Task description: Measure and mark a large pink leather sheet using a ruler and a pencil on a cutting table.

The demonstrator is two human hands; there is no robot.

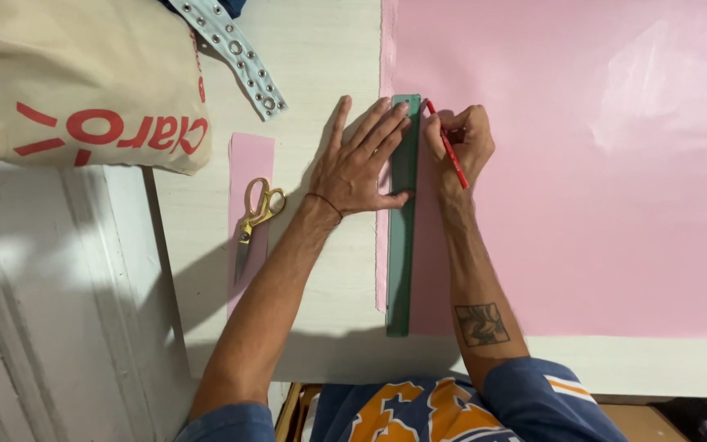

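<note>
Two hands work: left hand [359, 164] fingers spread on green ruler [403, 221], right hand [461, 139] fingers pinching red pencil [447, 144] beside it.

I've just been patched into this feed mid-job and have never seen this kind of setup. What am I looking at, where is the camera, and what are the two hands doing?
There is no machine: one picture, from a camera worn on a person's head, looking down at their own bare arms over a white table. The left hand lies flat, pressing a long green ruler onto a large pink sheet. The right hand grips a red pencil, its tip at the ruler's far end. To the left lie a narrow pink strip with gold-handled scissors on it, a beige cloth bag and a studded light strap.
</note>
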